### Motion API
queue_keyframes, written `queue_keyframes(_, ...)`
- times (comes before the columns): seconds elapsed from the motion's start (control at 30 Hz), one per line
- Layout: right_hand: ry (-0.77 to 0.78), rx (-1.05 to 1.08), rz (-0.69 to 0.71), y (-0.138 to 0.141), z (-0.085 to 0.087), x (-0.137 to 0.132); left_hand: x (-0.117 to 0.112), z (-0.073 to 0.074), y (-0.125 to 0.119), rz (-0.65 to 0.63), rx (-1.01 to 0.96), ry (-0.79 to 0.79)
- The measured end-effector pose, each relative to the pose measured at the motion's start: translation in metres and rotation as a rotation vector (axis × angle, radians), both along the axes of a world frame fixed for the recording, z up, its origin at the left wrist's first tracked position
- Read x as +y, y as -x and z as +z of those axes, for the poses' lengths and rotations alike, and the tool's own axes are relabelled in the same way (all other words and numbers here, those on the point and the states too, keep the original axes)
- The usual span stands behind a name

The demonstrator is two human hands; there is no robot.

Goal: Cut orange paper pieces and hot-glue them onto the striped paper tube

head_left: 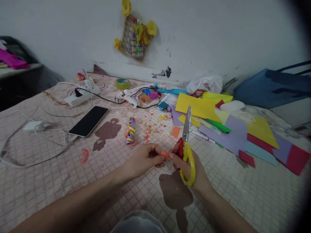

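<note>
Close to the front middle of the table, my left hand pinches one end of a small orange paper piece. The fingertips of my right hand press on its other end. Scissors with yellow and red handles hang on my right hand, blades pointing up and away from me. Just beyond my left hand lies a purple paper roll wrapped with yellow strips, orange bits at its sides. Small paper scraps are scattered beyond my hands, with an orange paper square near the scissors.
Coloured paper sheets overlap on the right, with a marker among them. On the left are a phone, its cable and a power strip. A glue gun and green tape roll lie at the back.
</note>
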State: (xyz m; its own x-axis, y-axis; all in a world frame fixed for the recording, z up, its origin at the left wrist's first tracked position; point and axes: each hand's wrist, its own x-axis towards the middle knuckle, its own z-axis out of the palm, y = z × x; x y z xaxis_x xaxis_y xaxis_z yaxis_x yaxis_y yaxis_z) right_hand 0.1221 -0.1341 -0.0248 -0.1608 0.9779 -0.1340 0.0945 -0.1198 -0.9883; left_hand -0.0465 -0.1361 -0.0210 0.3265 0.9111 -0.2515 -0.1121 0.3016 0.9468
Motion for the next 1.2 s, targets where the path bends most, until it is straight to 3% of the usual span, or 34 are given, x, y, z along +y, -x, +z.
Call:
queue_keyframes(0.1,0.000,0.001,-0.004,0.002,0.001,0.000,-0.001,0.000,-0.002,0.036,-0.011,-0.013)
queue_keyframes(0.27,-0.011,-0.013,0.000,0.002,0.003,0.000,-0.001,0.002,-0.003,0.075,-0.112,0.099)
queue_keyframes(0.47,-0.048,0.045,0.255,-0.002,-0.003,-0.004,0.007,0.018,0.011,0.191,-0.207,0.046)
queue_keyframes(0.63,-0.036,-0.156,0.394,-0.001,0.013,-0.013,0.010,0.032,0.023,0.276,-0.236,-0.057)
queue_keyframes(0.83,-0.151,-0.392,0.408,-0.003,0.025,-0.014,0.010,0.036,0.026,0.349,-0.266,-0.071)
queue_keyframes(1.2,-0.167,-0.456,0.428,-0.002,0.022,-0.014,0.009,0.038,0.024,0.361,-0.234,-0.106)
